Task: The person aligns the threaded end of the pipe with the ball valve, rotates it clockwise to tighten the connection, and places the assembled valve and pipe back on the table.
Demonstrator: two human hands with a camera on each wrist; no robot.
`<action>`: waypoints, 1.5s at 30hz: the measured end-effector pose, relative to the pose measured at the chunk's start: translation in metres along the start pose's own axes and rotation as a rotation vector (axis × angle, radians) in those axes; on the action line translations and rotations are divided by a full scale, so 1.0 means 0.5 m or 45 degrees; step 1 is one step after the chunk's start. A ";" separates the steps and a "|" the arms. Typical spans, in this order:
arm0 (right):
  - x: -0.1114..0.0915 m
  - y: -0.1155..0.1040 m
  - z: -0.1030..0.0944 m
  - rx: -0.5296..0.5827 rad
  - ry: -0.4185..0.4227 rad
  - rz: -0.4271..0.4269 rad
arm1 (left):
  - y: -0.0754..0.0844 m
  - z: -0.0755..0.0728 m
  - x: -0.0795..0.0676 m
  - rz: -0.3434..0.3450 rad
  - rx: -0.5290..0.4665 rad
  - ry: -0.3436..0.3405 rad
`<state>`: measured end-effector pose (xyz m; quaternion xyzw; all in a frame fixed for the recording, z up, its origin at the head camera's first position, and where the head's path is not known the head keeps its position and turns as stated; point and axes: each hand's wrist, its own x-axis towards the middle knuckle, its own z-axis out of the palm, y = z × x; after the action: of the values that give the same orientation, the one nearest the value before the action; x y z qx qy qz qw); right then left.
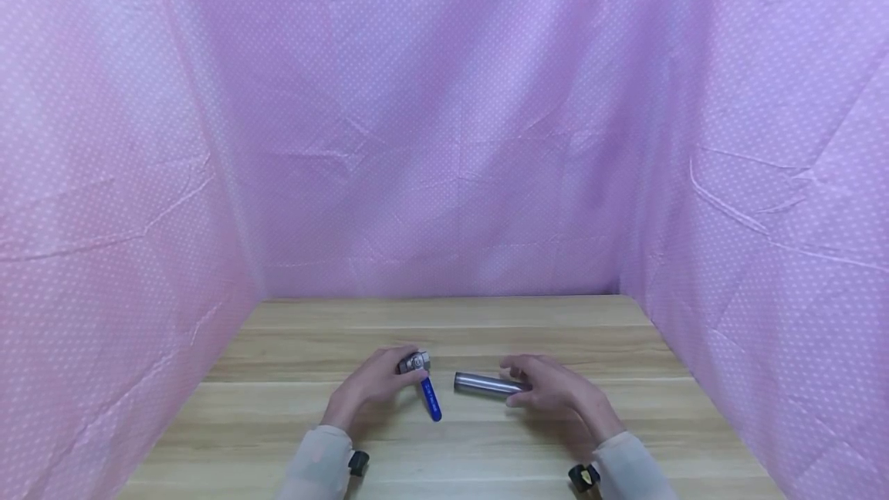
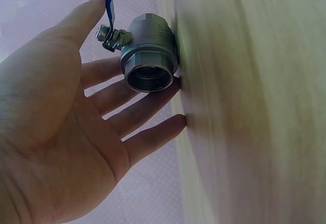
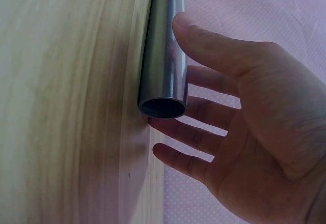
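Observation:
A steel ball valve (image 1: 414, 362) with a blue lever handle (image 1: 431, 400) lies on the wooden table, its threaded opening (image 2: 150, 77) facing the left wrist camera. My left hand (image 1: 378, 376) is around the valve: the thumb is right at the base of the handle, and the loosely extended fingers spread behind the body. To the right lies a steel pipe (image 1: 482, 384), pointing at the valve with a gap between them. My right hand (image 1: 552, 386) straddles its right end, thumb on the near side and relaxed fingers on the far side. The pipe's hollow end (image 3: 163, 107) shows in the right wrist view.
The light wooden table (image 1: 444, 454) runs back to a pink dotted cloth (image 1: 444, 137), which also hangs along both sides. A black wrist device (image 1: 358, 463) sits on the left sleeve, and another black device (image 1: 582, 478) on the right.

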<state>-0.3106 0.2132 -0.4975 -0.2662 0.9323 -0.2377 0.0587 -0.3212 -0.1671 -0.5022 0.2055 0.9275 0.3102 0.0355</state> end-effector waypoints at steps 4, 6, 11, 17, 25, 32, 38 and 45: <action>-0.002 -0.001 0.002 -0.009 0.006 -0.003 | -0.001 0.006 0.000 0.009 0.005 0.014; -0.003 -0.001 0.003 -0.014 0.005 0.000 | 0.000 0.008 0.000 0.011 0.008 0.019; -0.005 -0.001 0.003 -0.022 0.009 -0.015 | 0.001 0.013 0.001 0.007 0.003 0.040; -0.004 0.001 0.005 -0.044 0.018 -0.034 | 0.001 0.014 0.003 0.011 0.000 0.049; -0.003 0.004 0.008 -0.050 0.032 -0.057 | -0.004 0.016 0.005 0.002 0.003 0.053; -0.005 0.004 0.015 -0.019 0.035 -0.101 | -0.007 0.020 0.006 0.003 -0.011 0.052; -0.005 0.006 0.018 -0.064 0.053 -0.115 | -0.008 0.024 0.008 0.007 0.001 0.074; -0.009 0.003 0.016 -0.084 0.060 -0.093 | -0.008 0.026 0.013 0.015 0.002 0.087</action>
<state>-0.3058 0.2132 -0.5055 -0.2962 0.9305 -0.2148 0.0191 -0.3259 -0.1602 -0.5144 0.2004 0.9272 0.3163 0.0018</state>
